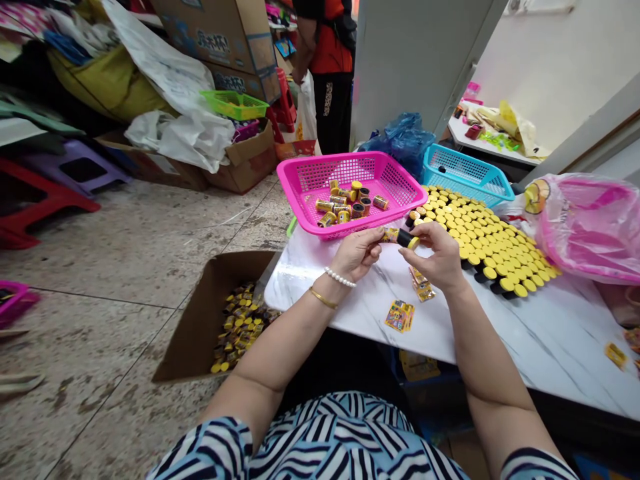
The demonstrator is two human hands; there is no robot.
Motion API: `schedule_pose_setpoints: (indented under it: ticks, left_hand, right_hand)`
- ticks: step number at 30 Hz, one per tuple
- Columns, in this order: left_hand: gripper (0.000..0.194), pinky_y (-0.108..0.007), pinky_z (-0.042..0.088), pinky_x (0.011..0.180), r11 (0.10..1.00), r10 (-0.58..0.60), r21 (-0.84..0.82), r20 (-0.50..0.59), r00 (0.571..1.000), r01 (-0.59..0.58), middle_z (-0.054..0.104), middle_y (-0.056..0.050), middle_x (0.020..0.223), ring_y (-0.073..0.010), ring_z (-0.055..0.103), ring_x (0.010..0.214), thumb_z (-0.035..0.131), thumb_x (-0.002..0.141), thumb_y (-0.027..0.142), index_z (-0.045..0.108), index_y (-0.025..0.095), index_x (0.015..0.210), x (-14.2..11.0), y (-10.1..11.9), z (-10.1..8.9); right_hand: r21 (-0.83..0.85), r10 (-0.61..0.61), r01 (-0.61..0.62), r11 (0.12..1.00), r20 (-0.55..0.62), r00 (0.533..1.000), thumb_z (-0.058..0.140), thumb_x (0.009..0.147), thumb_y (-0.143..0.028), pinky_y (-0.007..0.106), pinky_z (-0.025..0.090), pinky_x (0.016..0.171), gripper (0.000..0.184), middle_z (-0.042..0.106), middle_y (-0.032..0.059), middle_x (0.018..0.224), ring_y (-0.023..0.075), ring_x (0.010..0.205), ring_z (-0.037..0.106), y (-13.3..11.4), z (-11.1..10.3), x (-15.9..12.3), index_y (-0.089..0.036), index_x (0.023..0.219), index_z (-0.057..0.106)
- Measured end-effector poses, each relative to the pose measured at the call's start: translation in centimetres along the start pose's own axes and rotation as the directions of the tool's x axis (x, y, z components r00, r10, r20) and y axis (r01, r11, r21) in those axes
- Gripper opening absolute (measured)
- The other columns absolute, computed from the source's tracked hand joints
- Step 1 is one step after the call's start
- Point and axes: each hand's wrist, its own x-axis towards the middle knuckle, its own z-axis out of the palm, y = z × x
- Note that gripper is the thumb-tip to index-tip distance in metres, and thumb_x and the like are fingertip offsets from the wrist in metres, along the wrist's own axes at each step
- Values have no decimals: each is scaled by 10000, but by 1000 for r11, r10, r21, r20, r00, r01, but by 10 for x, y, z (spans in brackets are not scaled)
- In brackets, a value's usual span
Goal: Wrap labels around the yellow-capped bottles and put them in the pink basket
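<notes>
Both my hands meet above a white marble-patterned table (545,340), pinching a small black cylinder with a yellow end (407,239). My left hand (356,254) holds its printed, label-wrapped side, and my right hand (434,257) grips the black end. Rows of yellow-capped cylinders (485,240) stand packed together just beyond my right hand. A pink plastic basket (345,161) holds several loose printed cylinders (345,205). Small printed labels (399,315) lie on the table below my hands. A cardboard box (200,320) on the floor holds many similar cylinders (240,327).
A blue basket (465,172) and a pink plastic bag (590,227) sit at the table's far right. A person (327,67) stands at the back beside stacked cartons (220,40). Stools (75,167) and sacks crowd the left, beyond a tiled floor (115,267).
</notes>
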Motion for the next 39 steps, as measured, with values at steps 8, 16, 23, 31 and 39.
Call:
schedule_pose_setpoints:
  ticks: [8,16,23,31,39]
  left_hand:
    - [144,-78,183,309,966,-164,-214,-74,984,145,669,-5,696,16,409,375,664,954,87,599,110,828,3,11,0]
    - [200,-84,178,296,952,-256,-173,-4,967,251,673,-32,702,15,379,343,524,1028,75,632,79,861,0,4,4]
    - [235,-91,160,301,960,-259,-104,31,965,261,694,-47,744,27,313,329,469,1039,83,628,78,866,2,2,2]
    - [205,-129,222,395,984,119,139,-74,990,-108,645,-10,709,-16,420,476,832,810,241,737,76,886,1,-12,-7]
    - [611,-324,567,857,909,170,356,163,972,-219,719,-119,1228,-193,690,1001,952,686,344,729,178,1231,-4,-8,-5]
  right_hand:
    - [521,249,-157,839,-112,962,828,819,-433,441,657,916,333,743,43,1066,215,967,745,15,2,6,-281,1078,684]
    - [580,382,-446,682,237,893,872,765,-422,452,687,900,360,805,40,1013,216,951,790,12,10,5,-231,983,657]
    - [237,207,-222,946,89,974,797,818,-300,371,684,856,284,770,22,994,184,860,782,-5,7,-2,-245,1048,640]
    - [112,130,-139,984,84,988,767,828,-284,330,684,810,277,717,9,1007,160,833,756,-2,8,-4,-252,1074,644]
    - [294,136,-169,941,131,982,844,816,-334,357,680,826,327,739,11,988,179,863,774,3,-13,3,-248,1087,681]
